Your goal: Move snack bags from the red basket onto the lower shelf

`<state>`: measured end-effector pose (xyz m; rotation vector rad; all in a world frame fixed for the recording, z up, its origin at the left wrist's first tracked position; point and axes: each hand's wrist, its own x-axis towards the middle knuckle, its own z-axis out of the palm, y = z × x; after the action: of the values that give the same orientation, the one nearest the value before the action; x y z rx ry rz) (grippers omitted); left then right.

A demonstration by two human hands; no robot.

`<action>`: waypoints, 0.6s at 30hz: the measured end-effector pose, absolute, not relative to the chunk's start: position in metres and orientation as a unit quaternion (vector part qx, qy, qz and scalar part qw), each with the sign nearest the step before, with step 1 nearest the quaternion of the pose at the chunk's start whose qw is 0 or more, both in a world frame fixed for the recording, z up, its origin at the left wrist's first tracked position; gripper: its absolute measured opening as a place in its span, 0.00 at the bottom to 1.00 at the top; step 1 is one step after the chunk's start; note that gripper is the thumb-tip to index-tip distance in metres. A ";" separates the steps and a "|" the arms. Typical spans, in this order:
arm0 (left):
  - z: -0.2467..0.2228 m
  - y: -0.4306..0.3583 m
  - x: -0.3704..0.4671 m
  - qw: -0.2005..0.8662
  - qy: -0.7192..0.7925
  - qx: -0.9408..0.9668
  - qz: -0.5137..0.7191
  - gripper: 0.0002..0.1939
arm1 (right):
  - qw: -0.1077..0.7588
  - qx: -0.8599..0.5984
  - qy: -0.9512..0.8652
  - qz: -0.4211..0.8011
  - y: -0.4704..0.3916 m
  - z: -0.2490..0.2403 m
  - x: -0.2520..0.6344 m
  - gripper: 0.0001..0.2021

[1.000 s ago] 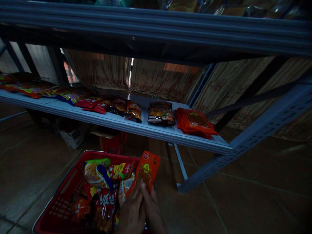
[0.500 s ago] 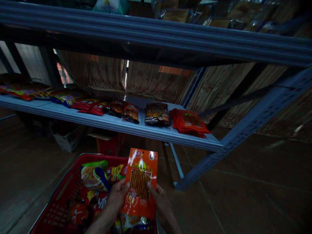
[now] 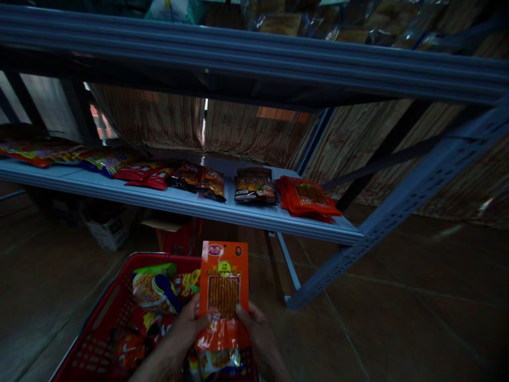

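Note:
An orange snack packet with a clear window showing brown sticks is held upright between my two hands, its printed front facing me. My left hand grips the lower left edge, thumb on the front. On the opposite edge my right hand is closed the same way, its thumb beside the window. Below and to the left is a red shopping basket, holding several snack bags, among them a blue-and-yellow bag and a green one. Packet and hands cover part of the basket.
A blue-grey metal shelf crosses ahead, bearing red-orange packets, a dark brown snack bag and red bags. A slotted post slants down at right. Cardboard boxes stand beneath. An upper shelf edge overhangs.
The orange packet has shifted slightly left in my hands and turned more squarely toward me. Both hands have moved a little left with it and still hold it.

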<state>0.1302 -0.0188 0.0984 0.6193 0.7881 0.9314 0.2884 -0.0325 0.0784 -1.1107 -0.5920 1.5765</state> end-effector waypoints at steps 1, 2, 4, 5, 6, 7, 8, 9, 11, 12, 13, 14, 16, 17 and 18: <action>0.097 -0.019 0.129 0.775 0.365 0.292 0.426 0.31 | 0.532 -0.466 -0.250 0.662 -0.033 0.079 0.288 0.19; 0.095 -0.019 0.127 0.771 0.371 0.297 0.425 0.31 | 0.533 -0.461 -0.252 0.664 -0.033 0.080 0.287 0.18; 0.091 -0.018 0.124 0.752 0.392 0.307 0.433 0.29 | 0.535 -0.438 -0.261 0.674 -0.034 0.083 0.285 0.18; 0.090 -0.017 0.123 0.741 0.399 0.312 0.441 0.28 | 0.536 -0.424 -0.264 0.680 -0.035 0.084 0.285 0.18; 0.090 -0.016 0.122 0.731 0.403 0.318 0.450 0.26 | 0.537 -0.414 -0.264 0.686 -0.035 0.085 0.284 0.19; 0.090 -0.016 0.121 0.723 0.403 0.321 0.459 0.25 | 0.538 -0.408 -0.263 0.689 -0.036 0.087 0.283 0.19; 0.092 -0.016 0.120 0.721 0.401 0.323 0.464 0.23 | 0.539 -0.405 -0.260 0.692 -0.036 0.088 0.283 0.19; 0.094 -0.016 0.120 0.723 0.398 0.323 0.463 0.23 | 0.539 -0.407 -0.255 0.692 -0.036 0.088 0.283 0.18; 0.098 -0.017 0.119 0.732 0.393 0.320 0.456 0.22 | 0.537 -0.412 -0.248 0.693 -0.037 0.089 0.283 0.17; 0.099 -0.017 0.118 0.735 0.393 0.317 0.452 0.21 | 0.535 -0.414 -0.246 0.694 -0.037 0.089 0.283 0.17; 0.100 -0.017 0.118 0.737 0.394 0.315 0.449 0.21 | 0.532 -0.418 -0.244 0.695 -0.038 0.089 0.283 0.16; 0.100 -0.018 0.118 0.738 0.394 0.314 0.449 0.22 | 0.530 -0.422 -0.241 0.695 -0.038 0.088 0.283 0.17; 0.099 -0.018 0.118 0.737 0.389 0.319 0.453 0.23 | 0.530 -0.431 -0.240 0.690 -0.039 0.087 0.283 0.17; 0.099 -0.018 0.118 0.737 0.385 0.322 0.453 0.23 | 0.531 -0.435 -0.242 0.686 -0.040 0.086 0.284 0.17; 0.098 -0.018 0.118 0.737 0.382 0.326 0.452 0.23 | 0.532 -0.436 -0.246 0.682 -0.040 0.086 0.284 0.17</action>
<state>0.1178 -0.0180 0.0978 0.7155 0.8388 0.9930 0.2838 -0.0404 0.0862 -1.0406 -0.5866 1.6277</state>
